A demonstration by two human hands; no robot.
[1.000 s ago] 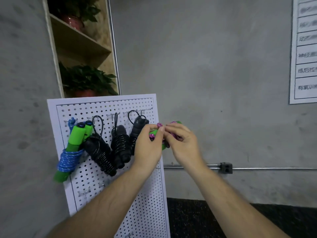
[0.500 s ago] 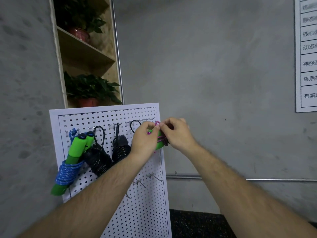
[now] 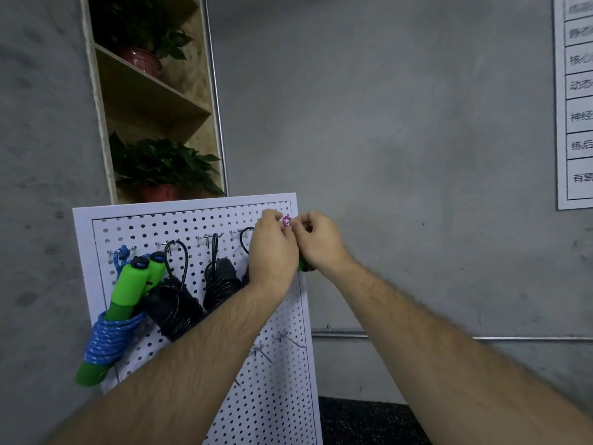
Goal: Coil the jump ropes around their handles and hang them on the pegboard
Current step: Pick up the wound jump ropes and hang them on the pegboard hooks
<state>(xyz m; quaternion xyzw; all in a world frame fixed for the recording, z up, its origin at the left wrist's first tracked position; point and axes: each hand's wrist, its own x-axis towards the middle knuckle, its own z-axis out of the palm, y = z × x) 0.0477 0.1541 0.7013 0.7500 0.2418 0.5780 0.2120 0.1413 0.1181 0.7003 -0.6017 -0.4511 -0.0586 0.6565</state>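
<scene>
— Where is the pink jump rope (image 3: pixel 285 220) in relation to the hands?

— Right between them. The left hand (image 3: pixel 272 252) and the right hand (image 3: pixel 317 245) meet at the top right corner of the pegboard (image 3: pixel 192 216), fingers curled, and both pinch the rope's small loop between their fingertips. The loop stands up just above the knuckles.

— And the rest of it?

— Mostly hidden. Only a sliver of its green handle (image 3: pixel 300 267) shows under the right hand, at the board's right edge.

— How does the rope look?

— Bright pink with darker flecks; the loop is tight and round. Whether it sits on a hook I cannot tell.

— What else hangs there?

— On the top row, a blue rope (image 3: pixel 109 338) wound round green handles, then two black coiled ropes (image 3: pixel 173 309) (image 3: pixel 221 284), and a black loop (image 3: pixel 245 242) half behind the left hand.

— What has changed from half a second ago?

— The hands have climbed a little towards the board's top edge, closer together, and they now cover more of the green handle and pink coils.
</scene>
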